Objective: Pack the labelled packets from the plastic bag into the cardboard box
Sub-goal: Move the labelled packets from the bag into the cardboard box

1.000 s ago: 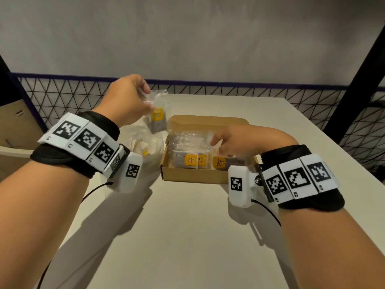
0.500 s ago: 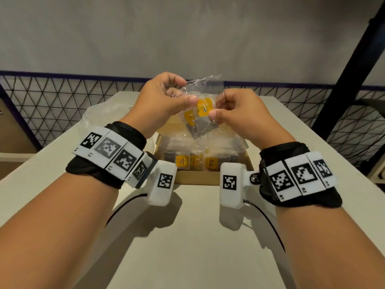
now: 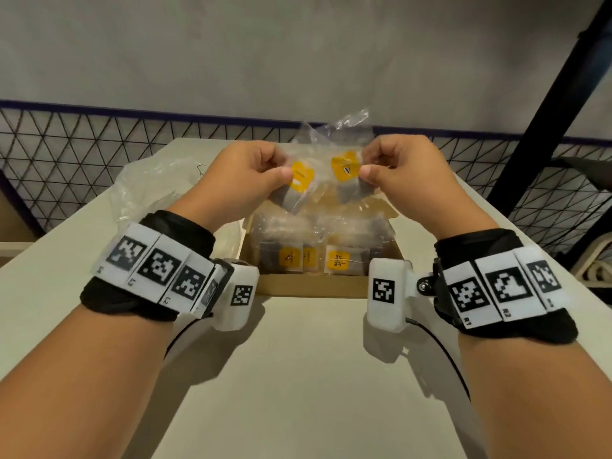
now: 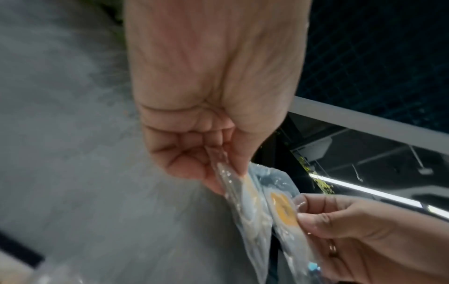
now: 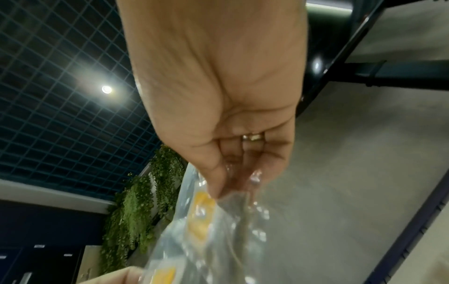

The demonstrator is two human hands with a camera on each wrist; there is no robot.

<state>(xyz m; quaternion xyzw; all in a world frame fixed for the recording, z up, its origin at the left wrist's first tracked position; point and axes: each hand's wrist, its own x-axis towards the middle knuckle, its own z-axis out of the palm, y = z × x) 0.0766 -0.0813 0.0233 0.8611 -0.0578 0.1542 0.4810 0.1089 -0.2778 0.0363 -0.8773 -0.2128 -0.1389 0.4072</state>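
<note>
Above an open, shallow brown cardboard box (image 3: 308,284) on a pale tabletop (image 3: 298,376), a person's left hand (image 3: 246,180) pinches a clear plastic packet with a yellow label (image 3: 296,185) between thumb and curled fingers. The right hand (image 3: 402,172), at three o'clock from it, pinches a second clear yellow-labelled packet (image 3: 347,175) the same way. The two packets hang just beside each other. More labelled packets (image 3: 318,256) lie inside the box. A crumpled clear plastic bag (image 3: 152,187) sits at ten o'clock from the box.
</note>
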